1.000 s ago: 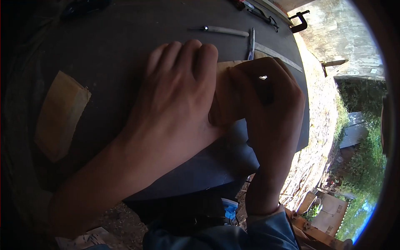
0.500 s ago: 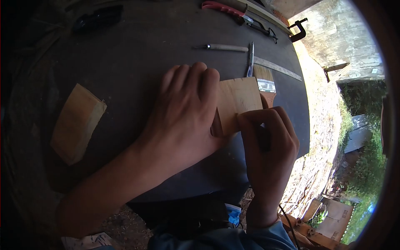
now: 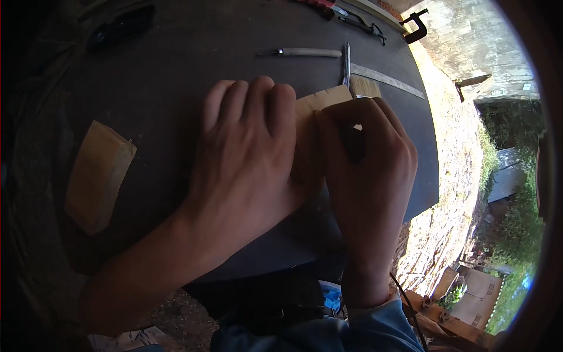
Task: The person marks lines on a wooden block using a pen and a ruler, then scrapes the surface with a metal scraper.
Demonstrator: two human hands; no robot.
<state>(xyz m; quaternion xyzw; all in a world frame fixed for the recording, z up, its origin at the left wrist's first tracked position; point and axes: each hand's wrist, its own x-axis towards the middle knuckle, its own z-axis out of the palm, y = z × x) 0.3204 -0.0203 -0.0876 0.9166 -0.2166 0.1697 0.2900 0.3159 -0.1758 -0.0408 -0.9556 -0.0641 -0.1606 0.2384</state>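
My left hand [image 3: 249, 141] is closed around the left side of a pale, flat wooden piece [image 3: 306, 120], its fingers curled over the edge. My right hand [image 3: 375, 158] is in a pinch, thumb and forefinger pressed at the upper face of that wood. Whatever the pinch holds, if anything, is hidden. Dark notches show along the wood's top edge. Behind my right hand the bristles of a paintbrush [image 3: 366, 87] stick out. A second, thicker wooden block [image 3: 97, 176] lies apart on the left.
A thin-handled tool [image 3: 308, 53], slim metal tool [image 3: 346, 63] and steel ruler [image 3: 387, 81] lie beyond my hands. Farther back are a red-handled tool [image 3: 319, 7] and a clamp [image 3: 417, 28] at the table edge. A dark object [image 3: 122, 28] sits at far left.
My right hand has slid up the wooden piece toward its far edge, now covering more of it and the brush. My left hand still grips the wood; the view has shifted slightly.
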